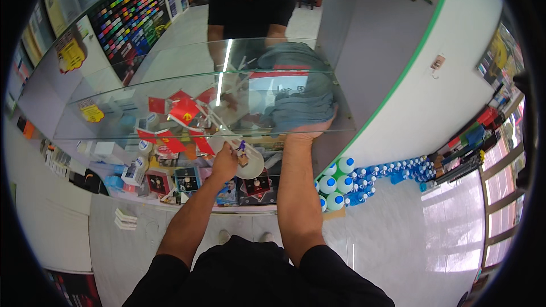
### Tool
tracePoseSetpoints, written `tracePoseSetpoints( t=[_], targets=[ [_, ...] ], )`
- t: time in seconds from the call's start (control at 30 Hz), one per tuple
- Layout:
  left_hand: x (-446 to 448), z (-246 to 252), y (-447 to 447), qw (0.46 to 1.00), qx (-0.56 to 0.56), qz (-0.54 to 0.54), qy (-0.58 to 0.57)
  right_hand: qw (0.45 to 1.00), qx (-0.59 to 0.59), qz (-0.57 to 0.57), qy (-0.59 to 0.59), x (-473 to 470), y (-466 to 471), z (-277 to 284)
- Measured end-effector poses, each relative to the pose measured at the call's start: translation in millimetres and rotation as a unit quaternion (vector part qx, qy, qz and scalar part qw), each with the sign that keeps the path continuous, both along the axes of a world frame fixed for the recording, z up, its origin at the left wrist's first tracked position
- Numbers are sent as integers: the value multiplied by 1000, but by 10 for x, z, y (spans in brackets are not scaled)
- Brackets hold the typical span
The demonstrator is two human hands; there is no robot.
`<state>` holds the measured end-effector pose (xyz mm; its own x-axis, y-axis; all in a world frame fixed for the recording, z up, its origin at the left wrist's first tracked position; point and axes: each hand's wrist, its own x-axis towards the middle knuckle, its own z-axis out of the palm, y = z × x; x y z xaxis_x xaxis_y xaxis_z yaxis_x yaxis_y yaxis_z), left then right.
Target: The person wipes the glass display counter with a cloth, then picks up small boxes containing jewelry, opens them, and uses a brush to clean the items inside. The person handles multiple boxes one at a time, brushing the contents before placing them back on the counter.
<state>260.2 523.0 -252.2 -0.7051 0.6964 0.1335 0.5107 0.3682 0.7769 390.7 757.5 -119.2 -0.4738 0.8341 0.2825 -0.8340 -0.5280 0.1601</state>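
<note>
My left hand (225, 164) is closed on a pale round holder (252, 167), or on the white sticks at its rim; exactly which is hidden. Several small red flags (185, 110) on white sticks lean out of it to the left. A small purple figure (242, 146) hangs against its side. Under my right hand (313, 130), a grey-blue cloth (300, 106) is bunched against the glass shelf (204, 125), and its folds cover my fingers. A red-and-white sheet or box (273, 83) shows beside the cloth, partly covered by it.
Boxed goods and trinkets (170, 181) fill the display below the shelf. Yellow tags (91, 111) hang at left. A grey side panel (375, 30) with green edging bounds the right. Bottles with blue caps (337, 183) stand on the floor. A black-shirted figure (251, 8), apparently a reflection, shows behind.
</note>
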Motion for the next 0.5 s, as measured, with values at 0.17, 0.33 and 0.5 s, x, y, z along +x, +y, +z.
tracePoseSetpoints(
  t=[0.17, 0.33, 0.5],
  targets=[
    [62, 96, 15, 1000, -23, 6, -5, 993, 80, 72, 47, -57, -108, -93],
    [28, 151, 20, 997, -68, 0, -24, 973, 165, 107, 119, -215, -245, -128],
    [44, 109, 0, 999, 13, -18, -39, 993, 71, 97, 0, -289, -471, -31]
  ],
)
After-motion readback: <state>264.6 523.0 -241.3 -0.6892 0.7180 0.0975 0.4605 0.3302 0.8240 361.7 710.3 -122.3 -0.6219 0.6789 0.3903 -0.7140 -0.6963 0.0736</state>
